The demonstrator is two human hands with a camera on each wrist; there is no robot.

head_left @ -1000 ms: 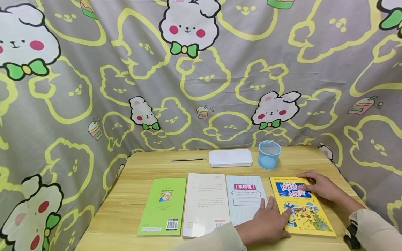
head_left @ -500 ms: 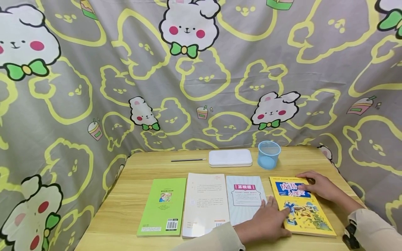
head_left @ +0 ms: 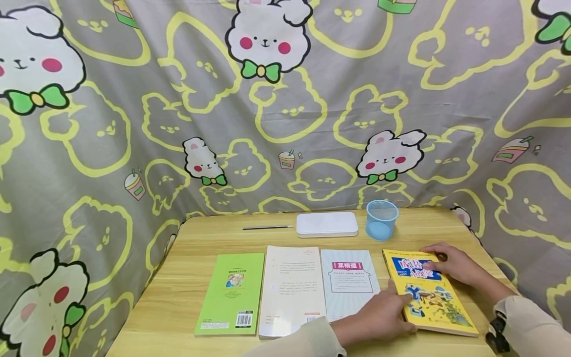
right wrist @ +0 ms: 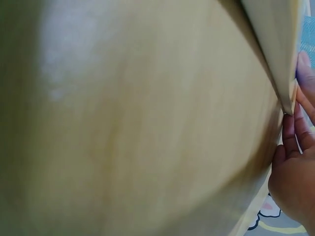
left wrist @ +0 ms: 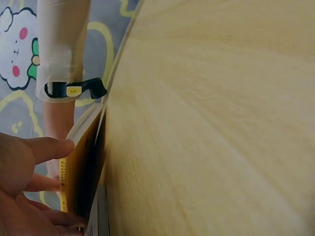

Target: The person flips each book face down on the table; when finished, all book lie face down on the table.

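A yellow book point(head_left: 434, 310) with a blue title panel lies at the right of the table, its left edge tipped up a little off the wood. My left hand point(head_left: 376, 315) holds that left edge, thumb on the cover side; in the left wrist view a dark gap shows beneath the raised book point(left wrist: 78, 167). At the far right edge, my right hand point(head_left: 455, 265) pinches the book, thumb on the cover. The right wrist view shows fingers point(right wrist: 289, 137) against the book's page edge. A pale blue book point(head_left: 350, 280) lies just left, partly behind my left hand.
Further left lie a cream book point(head_left: 293, 292) and a green book point(head_left: 229, 295). Behind them are a thin dark pen point(head_left: 267, 227), a white case point(head_left: 327, 224) and a blue mesh cup point(head_left: 382, 220). A patterned curtain point(head_left: 285, 114) surrounds the wooden table point(head_left: 156, 297).
The yellow book's left edge has risen slightly from the table. My left hand's fingers have drawn in from the pale blue book to the yellow one's edge. The right hand stays put.
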